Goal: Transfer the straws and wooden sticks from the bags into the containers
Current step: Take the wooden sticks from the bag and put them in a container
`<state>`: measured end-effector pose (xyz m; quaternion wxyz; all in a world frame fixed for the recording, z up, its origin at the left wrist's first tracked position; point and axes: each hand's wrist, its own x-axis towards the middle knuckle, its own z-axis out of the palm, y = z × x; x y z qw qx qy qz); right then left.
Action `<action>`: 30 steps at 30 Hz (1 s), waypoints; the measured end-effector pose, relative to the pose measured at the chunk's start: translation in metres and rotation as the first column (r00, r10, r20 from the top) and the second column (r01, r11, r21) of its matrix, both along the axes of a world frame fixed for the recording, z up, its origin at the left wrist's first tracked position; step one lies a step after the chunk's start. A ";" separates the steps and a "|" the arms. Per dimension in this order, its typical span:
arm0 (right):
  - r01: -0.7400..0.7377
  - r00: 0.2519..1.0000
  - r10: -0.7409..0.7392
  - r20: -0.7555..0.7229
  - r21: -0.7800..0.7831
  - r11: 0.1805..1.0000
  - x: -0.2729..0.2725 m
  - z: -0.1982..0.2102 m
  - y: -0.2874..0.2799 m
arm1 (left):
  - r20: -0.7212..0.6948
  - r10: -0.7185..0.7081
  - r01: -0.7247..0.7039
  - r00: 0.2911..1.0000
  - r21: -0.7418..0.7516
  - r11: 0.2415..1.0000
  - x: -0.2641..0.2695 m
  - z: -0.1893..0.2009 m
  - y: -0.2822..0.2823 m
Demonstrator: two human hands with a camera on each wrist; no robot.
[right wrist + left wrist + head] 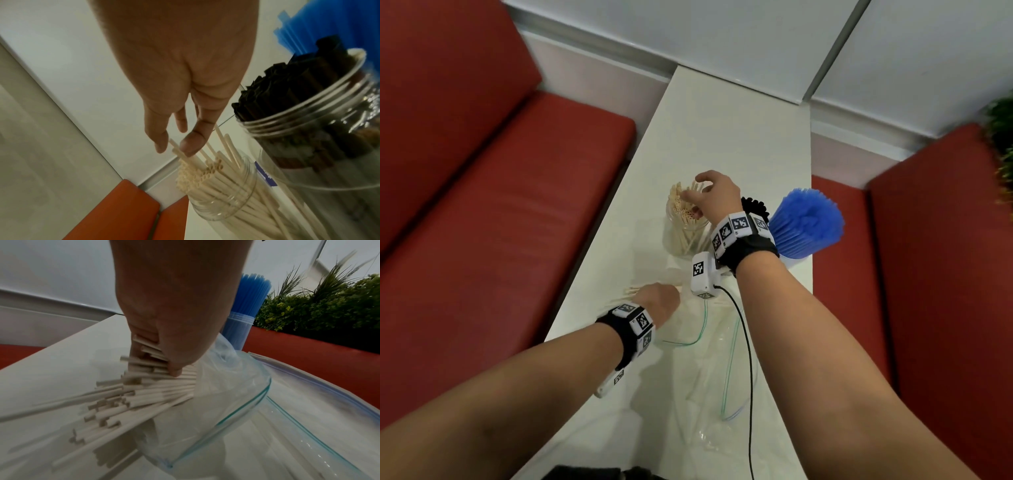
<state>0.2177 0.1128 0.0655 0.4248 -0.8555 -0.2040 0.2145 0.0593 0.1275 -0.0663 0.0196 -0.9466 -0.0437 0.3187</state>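
A clear jar (683, 236) on the white table (722, 137) holds beige straws (205, 178). My right hand (698, 197) is over its mouth. In the right wrist view the right hand (174, 146) pinches the tops of a few beige straws between thumb and forefinger. My left hand (659, 301) lies lower left at the mouth of a clear zip bag (715, 359). The left wrist view shows the left hand (156, 363) gripping a fanned bundle of beige straws (144, 394) that stick out of the zip bag (226, 402).
A container of blue straws (804, 222) stands at the table's right edge, with a jar of black straws (308, 129) between it and the beige jar. A black cable (748, 359) crosses the bags. Red benches (500, 222) flank the narrow table; a plant (1000, 137) is far right.
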 end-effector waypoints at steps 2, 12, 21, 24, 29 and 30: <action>0.012 0.998 -0.013 0.055 0.026 1.000 -0.006 0.007 -0.008 | 0.013 0.088 -0.089 0.996 0.024 0.996 0.000 0.009 -0.004; -0.111 0.990 0.118 0.074 -0.087 0.990 -0.068 -0.016 -0.078 | 0.069 0.056 -0.070 0.996 0.217 0.974 0.002 0.083 -0.013; -0.299 0.948 0.315 0.039 -0.223 0.928 -0.120 -0.038 -0.079 | 0.103 0.208 -0.231 0.973 0.340 0.911 0.007 0.202 -0.037; -0.218 0.975 0.212 0.068 0.100 0.971 -0.128 -0.025 -0.087 | 0.235 0.132 -0.202 0.963 0.305 0.931 0.003 0.231 -0.049; 0.008 0.998 0.018 -0.063 0.395 0.919 -0.143 0.005 -0.093 | 0.619 -0.078 0.066 0.781 0.042 0.997 -0.003 0.278 -0.033; 0.020 0.998 0.002 -0.056 0.382 0.924 -0.142 0.008 -0.092 | 0.683 -0.067 0.088 0.728 0.003 0.996 -0.003 0.281 -0.030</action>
